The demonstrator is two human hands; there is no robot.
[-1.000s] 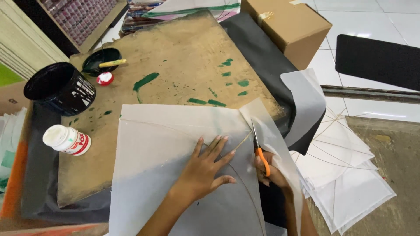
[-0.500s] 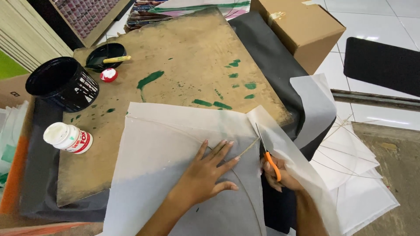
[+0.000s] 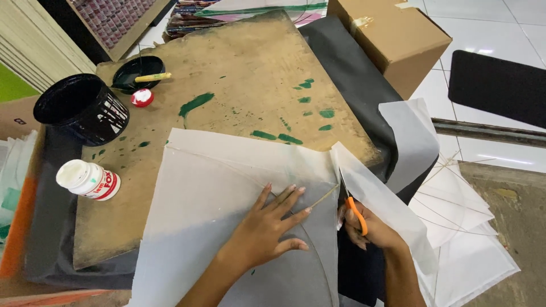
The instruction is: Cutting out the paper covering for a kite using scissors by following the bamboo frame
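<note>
Pressing my left hand (image 3: pixel 264 230) flat, fingers spread, on the white kite paper (image 3: pixel 227 187) on the desk (image 3: pixel 239 68), I've slid it slightly forward. My right hand (image 3: pixel 369 227), closed round the orange-handled scissors (image 3: pixel 354 207), has advanced along the paper's right edge, so the cut has lengthened.

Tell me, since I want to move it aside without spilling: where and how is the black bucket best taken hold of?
Take the black bucket by its round side wall, just below the open rim. Bring one hand in from the left or near side, since a dish with a brush sits close on its far right. It stands upright and open, and no handle shows, so a level wrap around the wall seems safest.
</note>
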